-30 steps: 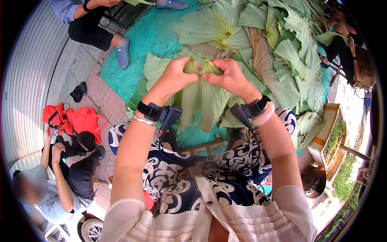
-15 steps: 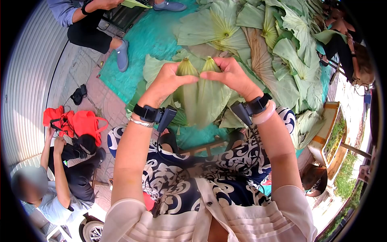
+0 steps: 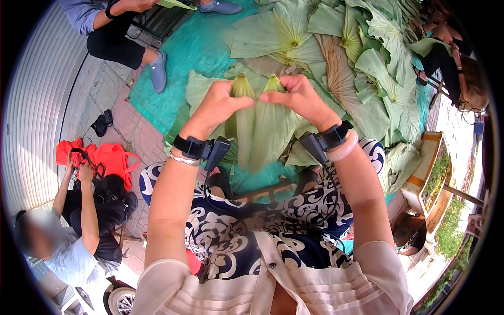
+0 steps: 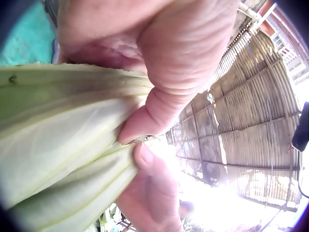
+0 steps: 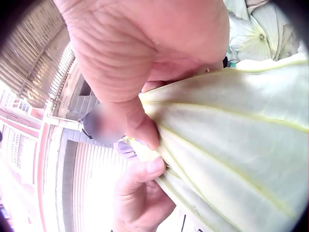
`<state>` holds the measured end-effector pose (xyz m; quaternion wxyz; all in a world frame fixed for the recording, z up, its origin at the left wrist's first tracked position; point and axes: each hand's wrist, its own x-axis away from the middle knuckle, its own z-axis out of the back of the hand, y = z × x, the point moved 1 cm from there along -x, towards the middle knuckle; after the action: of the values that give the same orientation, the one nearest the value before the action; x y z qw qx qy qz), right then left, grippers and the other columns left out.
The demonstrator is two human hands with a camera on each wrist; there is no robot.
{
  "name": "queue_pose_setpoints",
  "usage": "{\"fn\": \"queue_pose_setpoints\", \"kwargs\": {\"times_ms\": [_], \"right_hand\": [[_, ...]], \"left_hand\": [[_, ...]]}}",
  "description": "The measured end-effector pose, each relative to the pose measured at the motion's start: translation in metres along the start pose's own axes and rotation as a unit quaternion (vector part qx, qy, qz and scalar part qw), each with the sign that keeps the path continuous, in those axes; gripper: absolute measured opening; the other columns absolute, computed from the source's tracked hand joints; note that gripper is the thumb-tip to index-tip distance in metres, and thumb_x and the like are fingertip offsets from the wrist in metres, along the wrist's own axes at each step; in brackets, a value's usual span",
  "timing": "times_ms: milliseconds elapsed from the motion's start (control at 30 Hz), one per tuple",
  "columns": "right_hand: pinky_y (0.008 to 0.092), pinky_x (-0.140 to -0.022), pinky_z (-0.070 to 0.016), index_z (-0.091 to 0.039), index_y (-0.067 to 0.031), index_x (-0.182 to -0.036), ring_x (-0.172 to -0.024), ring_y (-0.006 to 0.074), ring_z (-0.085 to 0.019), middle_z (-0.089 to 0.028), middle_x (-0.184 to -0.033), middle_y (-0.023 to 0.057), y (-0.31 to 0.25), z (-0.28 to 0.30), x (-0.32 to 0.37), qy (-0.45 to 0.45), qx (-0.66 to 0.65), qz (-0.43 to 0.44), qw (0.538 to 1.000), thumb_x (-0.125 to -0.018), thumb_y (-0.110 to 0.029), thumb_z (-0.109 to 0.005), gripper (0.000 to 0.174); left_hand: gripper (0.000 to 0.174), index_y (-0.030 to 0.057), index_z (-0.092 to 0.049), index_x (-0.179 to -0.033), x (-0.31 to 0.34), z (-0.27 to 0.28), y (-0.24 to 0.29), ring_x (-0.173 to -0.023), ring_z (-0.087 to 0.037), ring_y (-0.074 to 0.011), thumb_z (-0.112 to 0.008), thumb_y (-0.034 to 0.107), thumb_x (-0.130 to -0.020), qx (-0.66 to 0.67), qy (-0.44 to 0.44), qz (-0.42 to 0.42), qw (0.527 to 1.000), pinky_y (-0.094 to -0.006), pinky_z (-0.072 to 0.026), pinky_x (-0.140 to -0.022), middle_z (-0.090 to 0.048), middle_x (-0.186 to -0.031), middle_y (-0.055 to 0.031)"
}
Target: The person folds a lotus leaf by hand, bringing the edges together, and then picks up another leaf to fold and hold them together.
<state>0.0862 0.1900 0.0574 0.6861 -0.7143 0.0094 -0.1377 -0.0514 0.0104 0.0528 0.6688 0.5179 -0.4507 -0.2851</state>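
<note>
Both hands hold a folded pale green lotus leaf [image 3: 268, 134] out in front of the body, its two gathered peaks pointing away and its folds hanging down. My left hand [image 3: 218, 105] pinches the left peak, thumb on the near side and fingers behind it. The right hand [image 3: 299, 100] grips the right peak in the same way. The two thumb tips almost meet between the peaks. In the left wrist view the left thumb [image 4: 159, 113] presses into the pleats, and in the right wrist view the right thumb [image 5: 140, 123] does so too. The other fingers are mostly hidden behind the leaf.
A large heap of lotus leaves [image 3: 367, 68] covers the turquoise sheet [image 3: 191, 60] ahead and to the right. At the left sits a person [image 3: 73, 241] near red bags [image 3: 113, 160]. Another person's shoe [image 3: 159, 73] rests at the sheet's edge. A planter box [image 3: 428, 173] stands at the right.
The leaf's two peaks have risen further above the thumbs, and its hanging folds have shifted closer together. Both hands keep their grip. The seated person's hands at the left have moved toward the red bags.
</note>
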Motion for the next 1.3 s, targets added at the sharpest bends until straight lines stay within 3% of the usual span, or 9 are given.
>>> {"fn": "queue_pose_setpoints", "kwargs": {"times_ms": [233,333,733,833,933,1033,1133,1300], "right_hand": [[0.0227,-0.075,-0.0495,-0.075,0.0005,-0.098,-0.08,0.0046,-0.061,-0.072,-0.089,-0.0009,0.002,-0.001,-0.001,0.015,-0.003,0.0,1.0,-0.086,-0.012,-0.078,0.017],[0.0242,-0.07,-0.0471,-0.077,0.0011,-0.098,-0.077,0.0039,-0.056,-0.07,-0.084,-0.0023,0.002,-0.001,0.0,0.018,-0.027,-0.005,0.999,-0.084,-0.017,-0.081,0.023],[0.0232,-0.073,-0.0503,-0.075,0.0002,-0.098,-0.078,0.0047,-0.061,-0.072,-0.089,-0.0002,0.001,-0.002,0.0,0.017,-0.032,-0.012,0.999,-0.086,-0.012,-0.078,0.017],[0.0225,-0.072,-0.0499,-0.075,-0.0004,-0.097,-0.079,0.0038,-0.061,-0.072,-0.088,-0.0008,0.003,0.001,-0.003,0.01,-0.006,-0.068,0.998,-0.086,-0.013,-0.078,0.017],[0.025,-0.066,-0.0439,-0.074,-0.0017,-0.095,-0.074,0.0033,-0.051,-0.063,-0.079,-0.0072,0.026,0.001,-0.01,0.002,-0.008,0.034,0.999,-0.086,-0.018,-0.082,0.02],[0.0244,-0.066,-0.0437,-0.073,-0.0005,-0.096,-0.075,0.0031,-0.05,-0.064,-0.078,-0.0063,0.013,-0.001,-0.006,-0.014,-0.002,0.01,1.0,-0.084,-0.019,-0.084,0.024],[0.0255,-0.064,-0.0436,-0.074,0.0016,-0.096,-0.072,0.0046,-0.052,-0.064,-0.074,-0.0042,0.011,-0.003,-0.004,-0.029,-0.023,0.054,0.998,-0.08,-0.017,-0.085,0.027],[0.0262,-0.065,-0.0445,-0.075,0.002,-0.093,-0.072,0.0046,-0.052,-0.067,-0.075,-0.0016,0.01,0.0,0.0,-0.02,0.007,0.054,0.998,-0.078,-0.015,-0.084,0.025]], "left_hand": [[0.023,0.0005,-0.072,-0.108,0.002,-0.001,0.004,-0.088,-0.064,-0.0089,-0.071,0.011,-0.087,0.016,0.002,0.002,1.0,-0.0268,-0.0505,-0.082,-0.072,-0.098,-0.0013],[0.024,0.0005,-0.071,-0.109,0.002,0.0,0.003,-0.088,-0.064,-0.0087,-0.071,0.011,-0.087,-0.002,-0.008,0.001,1.0,-0.0268,-0.0506,-0.082,-0.071,-0.099,-0.001],[0.021,0.0007,-0.071,-0.103,0.005,-0.005,0.012,-0.081,-0.061,-0.0081,-0.072,0.01,-0.084,0.006,0.038,-0.002,0.999,-0.0272,-0.0496,-0.075,-0.069,-0.091,0.0006],[0.022,0.0004,-0.07,-0.105,0.004,-0.005,0.008,-0.082,-0.06,-0.008,-0.07,0.008,-0.084,0.039,0.025,-0.013,0.999,-0.0271,-0.0496,-0.075,-0.068,-0.092,0.0007],[0.025,-0.001,-0.069,-0.107,0.001,-0.004,0.004,-0.086,-0.062,-0.0096,-0.068,0.004,-0.082,0.028,0.025,-0.027,0.999,-0.0278,-0.0507,-0.078,-0.069,-0.095,-0.0004],[0.022,-0.0016,-0.069,-0.102,0.004,-0.005,0.008,-0.082,-0.059,-0.0086,-0.068,0.004,-0.081,0.022,0.031,-0.033,0.999,-0.0266,-0.0492,-0.074,-0.067,-0.092,0.0007],[0.023,-0.0016,-0.069,-0.102,0.002,-0.008,0.006,-0.079,-0.058,-0.0077,-0.069,0.004,-0.08,0.015,0.031,-0.046,0.998,-0.0256,-0.0482,-0.073,-0.067,-0.09,0.0017],[0.019,-0.0009,-0.067,-0.097,0.008,-0.011,0.02,-0.08,-0.061,-0.0085,-0.074,0.003,-0.08,-0.046,-0.003,-0.037,0.998,-0.0267,-0.0506,-0.074,-0.068,-0.089,-0.0003]]}}
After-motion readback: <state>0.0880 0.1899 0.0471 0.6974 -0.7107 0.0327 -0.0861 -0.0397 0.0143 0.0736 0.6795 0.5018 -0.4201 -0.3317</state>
